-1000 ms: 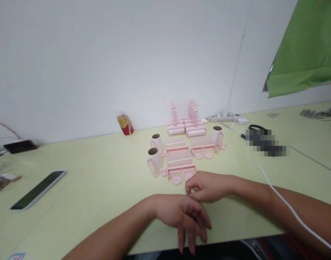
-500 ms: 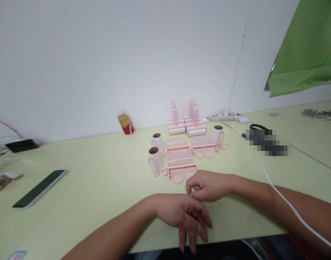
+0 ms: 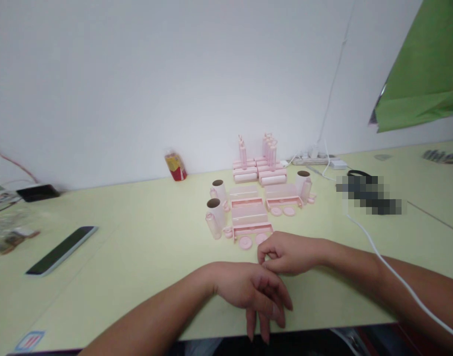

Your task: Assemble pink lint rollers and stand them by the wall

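Note:
My left hand (image 3: 252,291) rests near the table's front edge, fingers spread and drooping, holding nothing. Just behind it, my right hand (image 3: 284,252) lies on the tabletop with its fingers curled in loosely and no object showing in them. Nearest to the right hand are pink round discs (image 3: 245,242), one partly covered by it. Beyond them sit pink open trays (image 3: 253,228) and clear pinkish covers (image 3: 249,215). White rolls with brown cores (image 3: 216,210) stand upright beside small translucent pink bottles (image 3: 213,226).
At the wall stand pink cases with white rolls (image 3: 273,177) and upright pink handles (image 3: 271,154). A red and yellow packet (image 3: 176,165) leans there too. A phone (image 3: 61,251) lies left. A white cable (image 3: 375,244) crosses over the right arm; a power strip (image 3: 311,160) is behind.
The whole view has shifted slightly, with the table things appearing a little farther right and higher. Both hands keep the same pose.

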Demonstrator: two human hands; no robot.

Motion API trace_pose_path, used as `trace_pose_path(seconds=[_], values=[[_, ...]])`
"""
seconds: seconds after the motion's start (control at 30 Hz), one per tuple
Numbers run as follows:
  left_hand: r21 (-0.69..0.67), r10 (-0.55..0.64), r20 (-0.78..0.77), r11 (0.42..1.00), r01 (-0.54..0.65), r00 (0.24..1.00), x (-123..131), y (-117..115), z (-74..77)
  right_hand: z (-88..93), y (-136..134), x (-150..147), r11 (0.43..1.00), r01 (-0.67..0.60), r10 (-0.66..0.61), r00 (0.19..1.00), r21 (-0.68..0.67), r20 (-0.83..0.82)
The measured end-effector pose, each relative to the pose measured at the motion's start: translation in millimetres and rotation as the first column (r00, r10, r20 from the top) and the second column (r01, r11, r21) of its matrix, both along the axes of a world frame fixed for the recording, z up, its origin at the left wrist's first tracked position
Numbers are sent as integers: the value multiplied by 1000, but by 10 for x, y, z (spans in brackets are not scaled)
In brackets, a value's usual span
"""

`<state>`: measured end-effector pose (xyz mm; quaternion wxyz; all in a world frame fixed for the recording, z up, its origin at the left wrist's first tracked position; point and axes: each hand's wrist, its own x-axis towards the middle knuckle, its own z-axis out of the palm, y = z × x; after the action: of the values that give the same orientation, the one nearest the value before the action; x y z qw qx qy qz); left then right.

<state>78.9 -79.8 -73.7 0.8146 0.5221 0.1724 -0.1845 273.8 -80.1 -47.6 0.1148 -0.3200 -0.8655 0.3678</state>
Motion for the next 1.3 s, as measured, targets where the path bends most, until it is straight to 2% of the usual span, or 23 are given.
trace_pose_path(seconds=[0.33, 0.53, 0.63, 0.7, 0.73, 0.8, 0.83, 0.9, 0.97, 1.03, 1.1, 1.13, 1.23, 1.3], values=[[169, -85, 25, 982, 79, 996, -40, -53, 152, 23, -13, -12, 1000, 8, -8, 1000, -4, 18], [295, -143, 7, 946, 135, 990, -76, -63, 371, 17, -14, -9, 1000, 19, -19, 1000, -12, 21], [380, -77, 51, 924, 52, 996, -221, -49, 589, 33, -14, -8, 999, 29, -28, 999, -30, 38], [449, 82, 113, 885, -124, 990, -387, -20, 756, 60, -24, -11, 999, 32, -30, 998, -39, 55], [474, 173, 169, 849, -234, 970, -481, 7, 832, 76, -33, -16, 999, 31, -28, 997, -40, 70], [519, 343, 366, 697, -496, 865, -664, 88, 947, 104, -58, -27, 1000, 16, -13, 994, -26, 106], [513, 401, 495, 581, -632, 771, -742, 142, 979, 114, -73, -34, 1000, 5, -5, 992, -5, 124], [404, 488, 703, 326, -855, 518, -854, 262, 991, 123, -97, -44, 998, -14, 5, 987, 54, 161], [304, 528, 785, 127, -944, 324, -913, 364, 944, 119, -110, -49, 995, -21, 2, 981, 95, 193], [276, 572, 789, 1, -961, 227, -946, 413, 856, 109, -108, -49, 995, -19, -2, 977, 96, 214], [336, 623, 750, -69, -939, 223, -990, 394, 745, 96, -101, -48, 996, -13, -7, 977, 92, 214], [402, 644, 721, -88, -911, 256, -1024, 362, 691, 88, -98, -49, 995, -7, -14, 977, 98, 210], [668, 634, 634, -159, -727, 444, -1169, 227, 583, 62, -103, -56, 991, 24, -50, 979, 128, 199], [818, 542, 564, -263, -511, 623, -1281, 142, 589, 48, -113, -60, 990, 49, -74, 979, 132, 191]])
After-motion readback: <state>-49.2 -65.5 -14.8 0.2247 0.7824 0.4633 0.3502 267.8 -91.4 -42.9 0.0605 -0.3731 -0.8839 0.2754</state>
